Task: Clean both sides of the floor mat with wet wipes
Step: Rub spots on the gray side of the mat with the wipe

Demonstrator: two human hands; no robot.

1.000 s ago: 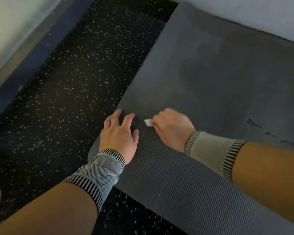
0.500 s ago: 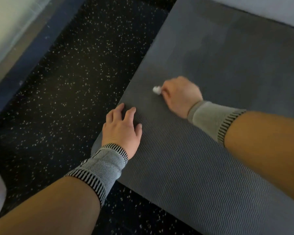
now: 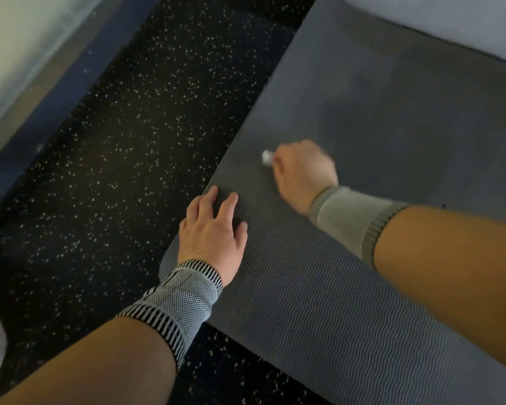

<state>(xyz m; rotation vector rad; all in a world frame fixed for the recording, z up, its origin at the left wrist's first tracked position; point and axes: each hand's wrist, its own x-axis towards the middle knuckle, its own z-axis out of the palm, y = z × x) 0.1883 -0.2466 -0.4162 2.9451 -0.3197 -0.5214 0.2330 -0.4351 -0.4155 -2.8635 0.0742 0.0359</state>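
The right hand [image 3: 303,173] has its grip curled around a small white wet wipe [image 3: 267,157], pressed to the grey floor mat [image 3: 377,118]. The left hand [image 3: 212,229] rests flat — fingers straight — near the mat's left edge. The mat lies on black speckled floor [image 3: 123,159].

wet wipe [image 3: 267,157] mostly hidden, right hand [image 3: 303,173] blurred

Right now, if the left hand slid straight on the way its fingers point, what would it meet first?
Only more mat, apparently. The left hand lies flat near the mat's left edge, fingers pointing up along it; the right hand with the wipe sits off to the right of that line.
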